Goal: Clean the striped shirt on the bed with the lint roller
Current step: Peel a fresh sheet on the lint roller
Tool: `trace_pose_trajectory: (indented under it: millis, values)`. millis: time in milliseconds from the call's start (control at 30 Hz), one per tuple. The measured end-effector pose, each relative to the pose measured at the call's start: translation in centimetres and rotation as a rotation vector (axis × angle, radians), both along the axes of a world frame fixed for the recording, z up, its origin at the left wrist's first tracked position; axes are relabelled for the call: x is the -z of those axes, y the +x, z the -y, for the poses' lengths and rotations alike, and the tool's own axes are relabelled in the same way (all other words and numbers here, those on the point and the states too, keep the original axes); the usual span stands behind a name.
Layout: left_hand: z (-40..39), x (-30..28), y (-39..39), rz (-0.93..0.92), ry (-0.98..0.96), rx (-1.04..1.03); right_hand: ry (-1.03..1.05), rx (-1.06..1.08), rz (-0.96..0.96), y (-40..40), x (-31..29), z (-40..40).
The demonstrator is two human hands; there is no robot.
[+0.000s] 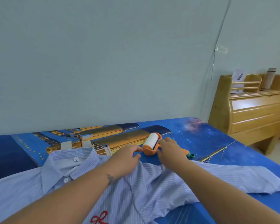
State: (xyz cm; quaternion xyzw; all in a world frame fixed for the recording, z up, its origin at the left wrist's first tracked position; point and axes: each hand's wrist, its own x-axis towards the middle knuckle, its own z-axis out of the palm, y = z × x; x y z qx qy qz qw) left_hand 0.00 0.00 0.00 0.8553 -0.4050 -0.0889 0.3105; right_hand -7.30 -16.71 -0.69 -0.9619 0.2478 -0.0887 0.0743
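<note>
A light blue striped shirt (152,183) lies spread on the bed, collar to the left and a red bow stitched near its lower edge. Just beyond it, on the sheet, lies the lint roller (150,143), which has a white roll, an orange frame and a green handle end. My right hand (170,150) lies over the roller's handle with fingers curled round it. My left hand (128,157) reaches over the shirt, and its relaxed fingertips come up to the orange frame from the left.
The bed has a blue sheet (208,139) printed with a ship and stars. A pale wall runs along its far side. A wooden headboard (252,113) at the right carries a bottle (268,80) and a paper. A thin cable hangs down the wall.
</note>
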Motion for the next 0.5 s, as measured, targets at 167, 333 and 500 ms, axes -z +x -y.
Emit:
trace_pose_trajectory:
  millis: [167,333,500]
  values:
    - [1.8,0.8,0.7,-0.039,0.073,-0.005,-0.128,0.096,-0.052,0.8,1.2,2.0]
    - [2.7,1.3,1.0,-0.036,0.104,0.014,-0.122,0.132,-0.095,1.5,2.2,3.0]
    - [2.9,1.5,0.9,-0.032,0.109,0.037,-0.052,0.119,-0.053,1.6,2.2,3.2]
